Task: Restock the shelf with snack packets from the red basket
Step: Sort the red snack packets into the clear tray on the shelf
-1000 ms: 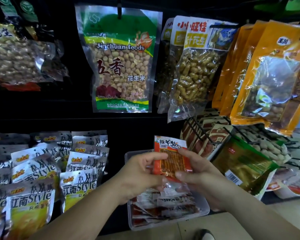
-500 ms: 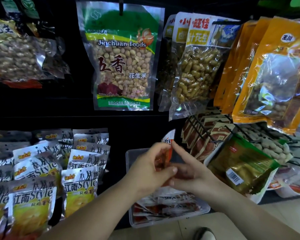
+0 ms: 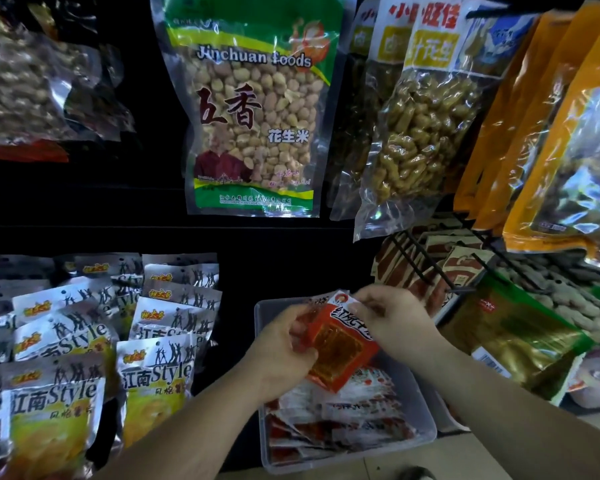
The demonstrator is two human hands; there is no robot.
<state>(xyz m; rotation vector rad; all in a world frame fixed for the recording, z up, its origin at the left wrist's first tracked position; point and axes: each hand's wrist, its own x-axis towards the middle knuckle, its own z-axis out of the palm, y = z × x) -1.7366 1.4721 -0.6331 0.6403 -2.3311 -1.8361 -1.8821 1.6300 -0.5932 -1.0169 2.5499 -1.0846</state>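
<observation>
Both my hands hold small red-and-white snack packets [image 3: 338, 344] above a clear plastic bin [image 3: 425, 420] on the lower shelf. My left hand [image 3: 283, 355] grips the packets from the left, fingers curled round their edge. My right hand [image 3: 392, 322] pinches the top corner of the front packet, which is tilted with its face towards me. Several more packets of the same kind [image 3: 333, 420] lie flat inside the bin. No red basket is in view.
Silver-and-yellow packets [image 3: 153, 379] stand in rows at the lower left. A green peanut bag [image 3: 257, 112] hangs above, with peanut bags [image 3: 423, 126] and orange bags [image 3: 561, 133] to the right. Black wire hooks [image 3: 437, 271] and a green-gold bag [image 3: 520, 337] crowd the right side.
The packet was edge-on between my hands half a second ago; now it faces me, tilted, and lower over the bin. The camera has moved closer to the shelf.
</observation>
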